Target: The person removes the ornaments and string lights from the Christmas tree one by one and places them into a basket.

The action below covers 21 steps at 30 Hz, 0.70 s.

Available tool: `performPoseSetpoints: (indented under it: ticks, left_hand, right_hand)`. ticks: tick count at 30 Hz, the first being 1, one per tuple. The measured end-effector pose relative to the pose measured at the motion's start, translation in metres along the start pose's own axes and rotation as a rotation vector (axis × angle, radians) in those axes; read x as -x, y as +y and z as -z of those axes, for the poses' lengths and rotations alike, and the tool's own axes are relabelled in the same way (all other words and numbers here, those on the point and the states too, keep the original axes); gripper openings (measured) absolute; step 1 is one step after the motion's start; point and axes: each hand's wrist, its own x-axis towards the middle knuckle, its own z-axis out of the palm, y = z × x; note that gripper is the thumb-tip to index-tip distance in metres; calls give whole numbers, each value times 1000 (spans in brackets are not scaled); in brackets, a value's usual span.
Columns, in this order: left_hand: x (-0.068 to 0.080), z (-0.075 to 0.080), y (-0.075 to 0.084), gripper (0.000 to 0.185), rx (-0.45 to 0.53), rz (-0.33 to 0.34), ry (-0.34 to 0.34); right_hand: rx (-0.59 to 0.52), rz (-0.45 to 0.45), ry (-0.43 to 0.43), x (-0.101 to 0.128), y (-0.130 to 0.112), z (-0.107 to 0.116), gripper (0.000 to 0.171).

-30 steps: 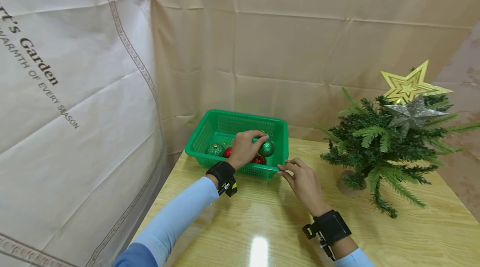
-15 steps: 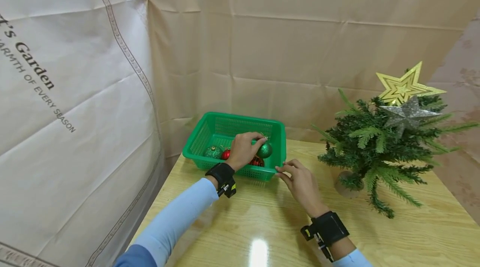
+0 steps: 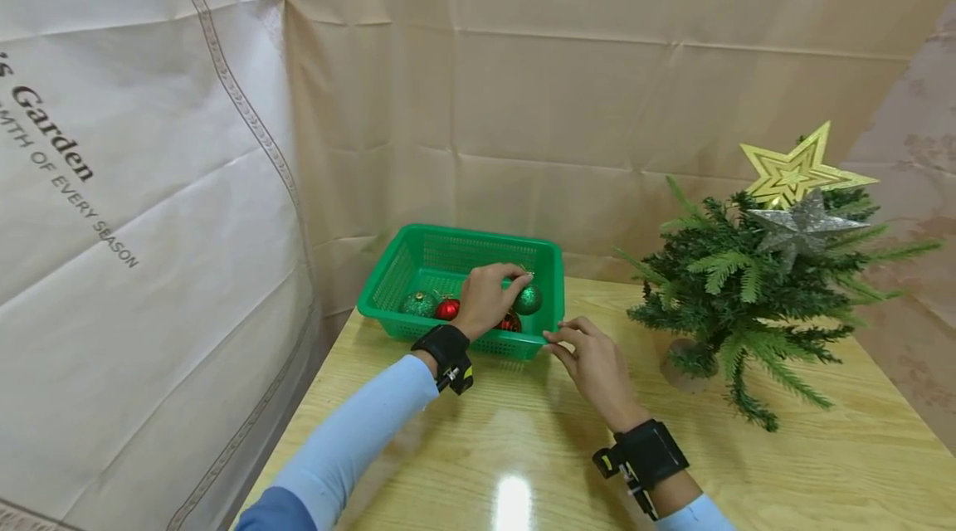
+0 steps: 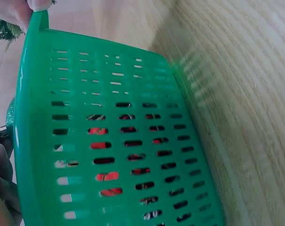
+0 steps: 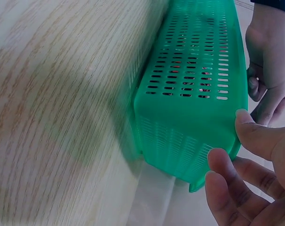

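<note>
Basket (image 3: 418, 261) of green plastic mesh stands at the far left of the wooden table (image 3: 523, 448), close to the beige backdrop (image 3: 597, 99). Inside it lie several baubles — a green one (image 3: 420, 304) at the left, a red one (image 3: 447, 309) beside it, and a further red one mostly hidden under the left hand (image 3: 484, 296).

Left hand reaches over the near wall into the basket; its fingers are curled down over a green glitter bauble (image 3: 529, 299) near the right wall, fingertips on its top. Whether the bauble is lifted clear of the floor cannot be told. In the left wrist view the near wall fills the picture, red showing through the slots.

Right hand (image 3: 593, 365) rests on the table at the basket's near right corner. Thumb and forefinger close on the rim there — the right wrist view shows the fingertips (image 5: 246, 123) against the corner edge, the other fingers loosely bent below.

Small artificial tree (image 3: 747, 299) stands at the right of the table, well apart from the basket, in a small pot (image 3: 675, 365). A gold star (image 3: 795, 170) sits at its top, a silver star (image 3: 802, 228) just below it.
</note>
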Motion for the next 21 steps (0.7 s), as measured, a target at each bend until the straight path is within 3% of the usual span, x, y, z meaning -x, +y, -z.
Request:
performPoseSetpoints:
  ticks: [14,21]
  left_hand:
    - [2,-5,3,22,-10,49,-66]
    - [2,-5,5,22,-21,37,-114]
  right_hand:
    - [12,-20,-10,1,-1,0,16]
    - [4,-33,-11,0,-1,1,16]
